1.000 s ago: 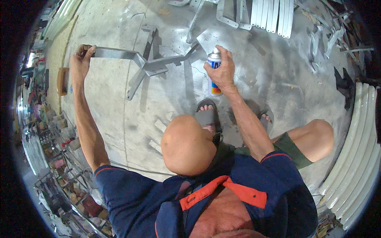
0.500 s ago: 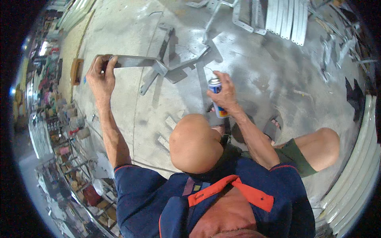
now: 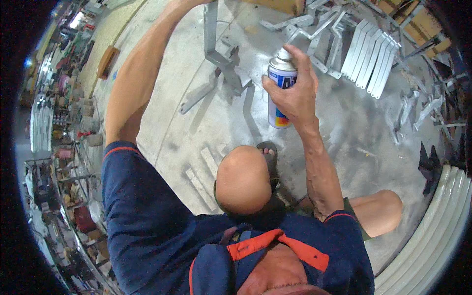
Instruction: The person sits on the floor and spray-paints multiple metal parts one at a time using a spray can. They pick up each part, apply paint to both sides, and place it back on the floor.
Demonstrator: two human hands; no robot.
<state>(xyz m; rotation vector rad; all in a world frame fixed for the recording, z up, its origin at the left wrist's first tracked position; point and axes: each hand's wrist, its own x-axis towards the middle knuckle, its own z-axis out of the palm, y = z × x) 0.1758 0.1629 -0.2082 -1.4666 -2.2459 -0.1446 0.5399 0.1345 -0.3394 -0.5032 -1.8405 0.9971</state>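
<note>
My right hand (image 3: 299, 93) is wrapped round a spray can (image 3: 276, 109) with a white and blue body and a silver top. Its index finger rests on the nozzle, and the can is upright above the floor. At the upper edge, my left hand (image 3: 199, 2) is mostly cut off, closed at the top end of a grey metal bracket (image 3: 210, 34). This bracket has a long flat bar standing up and bent, branching arms lower down. The can is to the right of the bracket, apart from it.
Several flat silver bars (image 3: 371, 56) lie in a row at the far right, beside bent silver brackets (image 3: 334, 49). Long pale lengths (image 3: 437, 231) are stacked at the right. Crowded shelving (image 3: 81, 191) runs along the left. My bent knee (image 3: 243, 179) is in front of me.
My left hand has gone up and away, swinging the bracket's long bar from pointing left to standing up. My right hand has raised the spray can, now larger and more upright.
</note>
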